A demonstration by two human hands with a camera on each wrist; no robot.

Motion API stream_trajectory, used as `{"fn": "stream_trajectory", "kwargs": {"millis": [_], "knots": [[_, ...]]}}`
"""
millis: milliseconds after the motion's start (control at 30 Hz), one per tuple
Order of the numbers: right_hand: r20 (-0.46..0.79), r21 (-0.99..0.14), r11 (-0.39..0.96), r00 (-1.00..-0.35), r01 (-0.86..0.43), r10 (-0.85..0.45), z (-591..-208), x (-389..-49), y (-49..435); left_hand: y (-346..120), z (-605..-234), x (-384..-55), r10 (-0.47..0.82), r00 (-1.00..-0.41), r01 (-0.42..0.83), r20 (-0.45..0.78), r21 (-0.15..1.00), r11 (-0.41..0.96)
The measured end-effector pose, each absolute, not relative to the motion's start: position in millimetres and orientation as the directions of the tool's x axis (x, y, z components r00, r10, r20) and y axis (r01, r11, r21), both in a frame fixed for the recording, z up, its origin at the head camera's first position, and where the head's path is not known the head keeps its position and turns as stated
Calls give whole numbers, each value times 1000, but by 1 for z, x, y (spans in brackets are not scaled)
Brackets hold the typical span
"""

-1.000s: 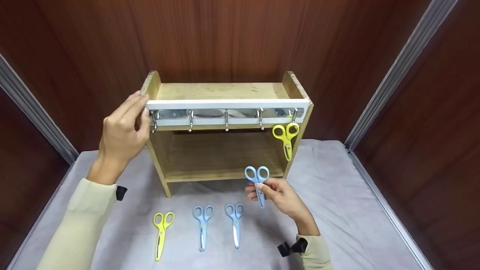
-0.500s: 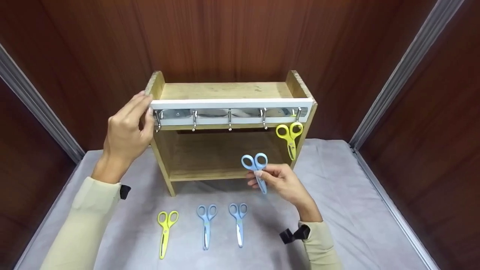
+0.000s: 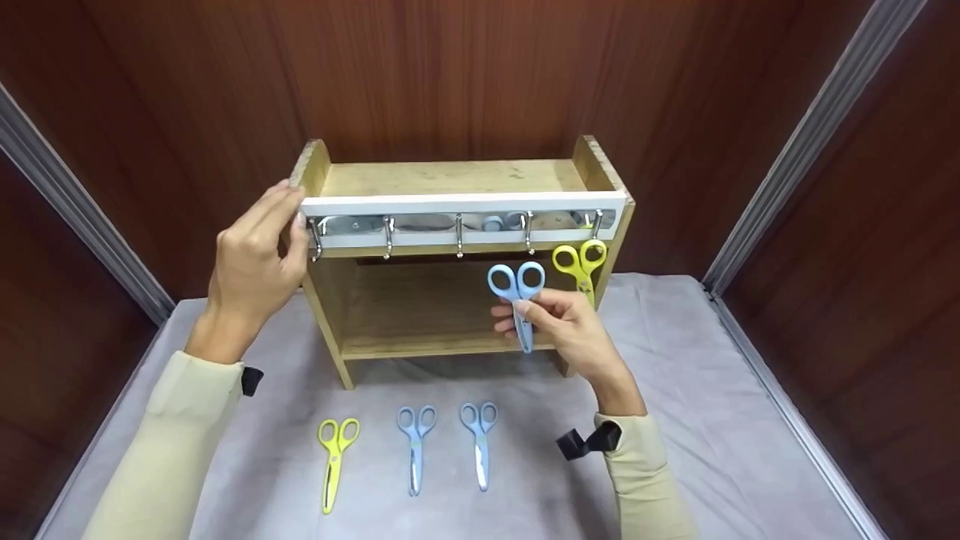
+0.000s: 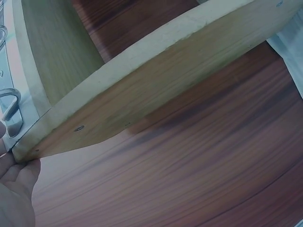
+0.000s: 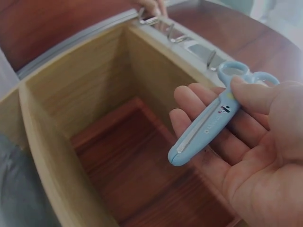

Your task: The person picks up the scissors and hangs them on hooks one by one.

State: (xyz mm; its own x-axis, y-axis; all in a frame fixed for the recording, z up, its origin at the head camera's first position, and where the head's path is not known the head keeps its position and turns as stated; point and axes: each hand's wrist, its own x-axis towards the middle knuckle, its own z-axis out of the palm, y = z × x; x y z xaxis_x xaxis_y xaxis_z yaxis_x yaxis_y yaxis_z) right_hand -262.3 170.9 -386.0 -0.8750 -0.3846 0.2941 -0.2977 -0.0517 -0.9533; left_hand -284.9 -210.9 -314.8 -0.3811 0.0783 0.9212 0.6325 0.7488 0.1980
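Note:
Light blue scissors (image 3: 523,304) are pinched between the thumb and fingers of my right hand (image 3: 581,330), handles up and blades down. They are in front of the wooden shelf (image 3: 442,350), just below the hook rail (image 3: 420,202). In the right wrist view the scissors (image 5: 208,127) lie across the fingers. My left hand (image 3: 259,255) grips the upper left front corner of the shelf, at the rail's end; the left wrist view shows its fingers (image 4: 26,179) at that corner. Yellow scissors (image 3: 581,264) hang from the rightmost hook, partly hidden behind my right hand.
On the grey cloth (image 3: 675,390) before the shelf lie yellow scissors (image 3: 331,461), blue scissors (image 3: 415,450) and more blue scissors (image 3: 480,446). Several metal hooks (image 3: 460,234) line the white rail. Brown wood-grain panels (image 3: 450,75) stand behind and at both sides.
My right hand has risen with the blue scissors, from low before the shelf to near the rail. The left hand keeps its grip on the corner. The whole view has shifted slightly.

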Motion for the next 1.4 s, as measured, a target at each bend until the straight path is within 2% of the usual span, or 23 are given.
{"fn": "stream_trajectory", "kwargs": {"millis": [267, 733, 1133, 1400], "knots": [[329, -943, -70, -874, -326, -359, -378, -270, 168, -210, -315, -286, 80, -385, 635, 919, 201, 746], [303, -952, -67, -894, -299, -329, -372, -281, 168, -211, -316, -285, 80, -383, 634, 920, 199, 748], [305, -951, -67, -890, -301, -337, -376, -287, 169, -210, -315, -285, 82, -384, 626, 920, 194, 755], [268, -961, -19, -914, -275, -304, -384, -290, 166, -210, -316, -285, 85, -386, 628, 919, 193, 754]]}}
